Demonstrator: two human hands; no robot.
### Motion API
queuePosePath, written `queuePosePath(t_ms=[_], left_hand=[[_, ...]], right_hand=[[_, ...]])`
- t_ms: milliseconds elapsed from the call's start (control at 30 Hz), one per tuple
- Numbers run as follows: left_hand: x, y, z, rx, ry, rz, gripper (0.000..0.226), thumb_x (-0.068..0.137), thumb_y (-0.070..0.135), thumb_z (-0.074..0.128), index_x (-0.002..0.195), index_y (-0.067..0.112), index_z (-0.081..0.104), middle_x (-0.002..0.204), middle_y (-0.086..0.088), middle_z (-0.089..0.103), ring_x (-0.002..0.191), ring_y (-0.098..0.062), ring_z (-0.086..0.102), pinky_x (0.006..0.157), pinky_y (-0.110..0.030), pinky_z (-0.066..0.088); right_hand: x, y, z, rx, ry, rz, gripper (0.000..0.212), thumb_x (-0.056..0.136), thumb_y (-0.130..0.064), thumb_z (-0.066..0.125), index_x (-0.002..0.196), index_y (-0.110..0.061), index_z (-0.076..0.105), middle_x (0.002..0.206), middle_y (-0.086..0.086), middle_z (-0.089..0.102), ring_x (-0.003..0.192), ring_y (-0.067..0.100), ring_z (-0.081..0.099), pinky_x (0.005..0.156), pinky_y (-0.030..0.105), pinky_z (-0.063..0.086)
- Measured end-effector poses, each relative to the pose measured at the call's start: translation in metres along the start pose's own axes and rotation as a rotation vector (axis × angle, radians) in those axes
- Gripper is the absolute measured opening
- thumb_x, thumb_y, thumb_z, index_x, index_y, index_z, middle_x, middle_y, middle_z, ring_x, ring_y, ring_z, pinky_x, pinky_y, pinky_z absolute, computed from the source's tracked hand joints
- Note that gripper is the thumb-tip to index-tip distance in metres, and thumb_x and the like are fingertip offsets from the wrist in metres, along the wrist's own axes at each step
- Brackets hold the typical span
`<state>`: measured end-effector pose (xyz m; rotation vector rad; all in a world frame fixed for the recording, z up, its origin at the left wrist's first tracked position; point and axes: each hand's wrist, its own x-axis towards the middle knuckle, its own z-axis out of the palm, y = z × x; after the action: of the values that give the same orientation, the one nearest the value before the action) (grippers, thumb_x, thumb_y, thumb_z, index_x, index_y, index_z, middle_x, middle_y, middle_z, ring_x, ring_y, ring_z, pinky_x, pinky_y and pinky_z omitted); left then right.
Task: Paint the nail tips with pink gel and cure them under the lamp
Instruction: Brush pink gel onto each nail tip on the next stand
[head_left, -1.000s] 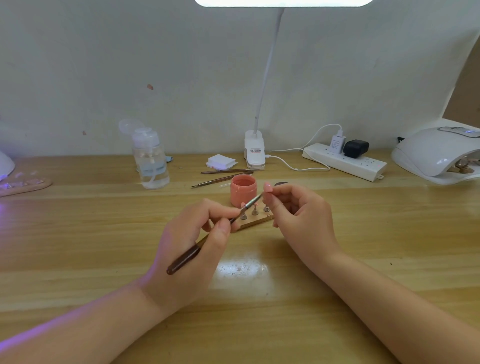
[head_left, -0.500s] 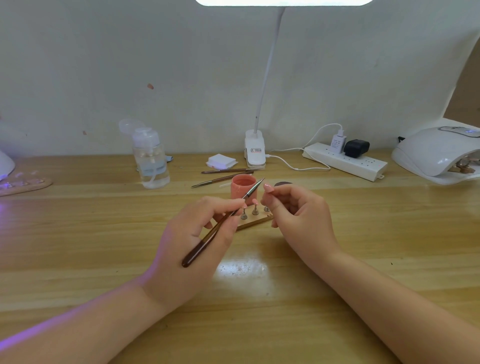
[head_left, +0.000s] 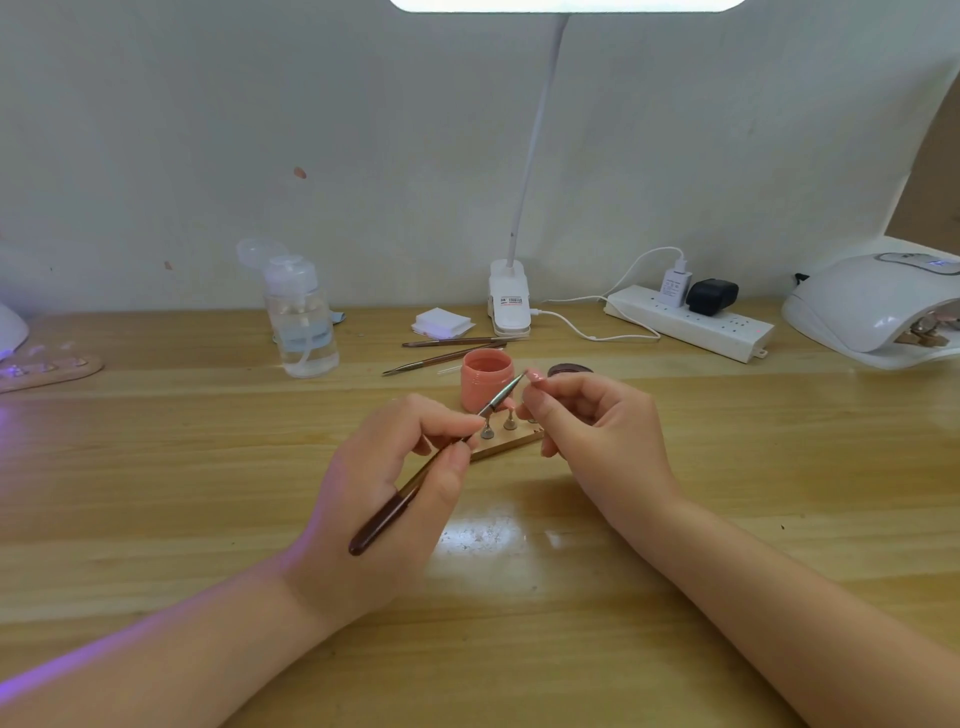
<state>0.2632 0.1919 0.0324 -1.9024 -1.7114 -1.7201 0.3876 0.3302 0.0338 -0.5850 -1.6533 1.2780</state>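
Pink nail tip (head_left: 535, 375) touching tilted brush (head_left: 436, 462) bristles; open pink gel jar (head_left: 485, 385) just behind.

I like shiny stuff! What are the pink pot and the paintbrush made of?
The pink pot looks like matte plastic: smooth, even colour, no gleam. The paintbrush seems to have a glossy dark handle, wood or plastic, and a silvery metal collar near its tip.

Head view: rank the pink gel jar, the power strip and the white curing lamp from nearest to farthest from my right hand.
From the right hand:
1. Pink gel jar, just behind-left of the hand.
2. Power strip, farther back by the wall.
3. White curing lamp, at the far right edge.
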Motion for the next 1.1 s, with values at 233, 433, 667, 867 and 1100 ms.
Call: queuePosePath(t_ms=[233,433,667,867,1100], left_hand=[[0.0001,-0.0008,-0.0007,0.014,-0.028,0.037,0.018,0.089,0.024,0.049,0.096,0.025,0.065,0.091,0.01,0.067,0.091,-0.015,0.064,0.08,-0.036,0.05],[-0.0002,0.0033,-0.0003,0.025,0.003,-0.019,0.021,0.09,0.031,0.049,0.107,0.039,0.058,0.101,0.017,0.067,0.093,-0.004,0.06,0.082,-0.017,0.044],[-0.0007,0.0014,0.0009,0.077,-0.015,0.005,0.021,0.09,0.031,0.049,0.109,0.037,0.057,0.098,0.013,0.067,0.094,-0.003,0.059,0.082,-0.017,0.044],[-0.0016,0.0009,0.0019,0.066,-0.006,-0.022,0.02,0.09,0.032,0.049,0.107,0.04,0.058,0.102,0.015,0.065,0.094,-0.003,0.059,0.082,-0.016,0.043],[-0.0007,0.0019,0.0028,0.069,-0.004,-0.043,0.02,0.091,0.034,0.048,0.108,0.04,0.057,0.104,0.022,0.064,0.096,0.0,0.057,0.082,-0.012,0.041]], right_hand=[[-0.0002,-0.0014,-0.0001,-0.012,0.018,-0.012,0.005,0.084,-0.009,0.071,0.083,-0.013,0.071,0.07,0.003,0.071,0.05,0.005,0.056,0.049,0.016,0.045],[-0.0012,0.0013,-0.0002,-0.133,0.04,-0.069,0.005,0.085,-0.012,0.072,0.09,-0.014,0.071,0.076,0.003,0.071,0.061,0.024,0.062,0.06,0.041,0.056],[-0.0012,0.0014,0.0007,-0.16,0.044,-0.094,0.006,0.086,-0.012,0.072,0.088,-0.018,0.071,0.074,-0.001,0.072,0.06,0.01,0.062,0.065,0.045,0.056],[-0.0012,0.0017,0.0013,-0.162,0.039,-0.096,0.008,0.086,-0.013,0.072,0.086,-0.021,0.071,0.073,-0.002,0.071,0.059,0.01,0.061,0.064,0.045,0.056],[-0.0004,0.0042,0.0003,-0.156,0.039,-0.097,0.005,0.085,-0.013,0.072,0.088,-0.017,0.071,0.075,0.001,0.071,0.062,0.021,0.062,0.063,0.044,0.056]])
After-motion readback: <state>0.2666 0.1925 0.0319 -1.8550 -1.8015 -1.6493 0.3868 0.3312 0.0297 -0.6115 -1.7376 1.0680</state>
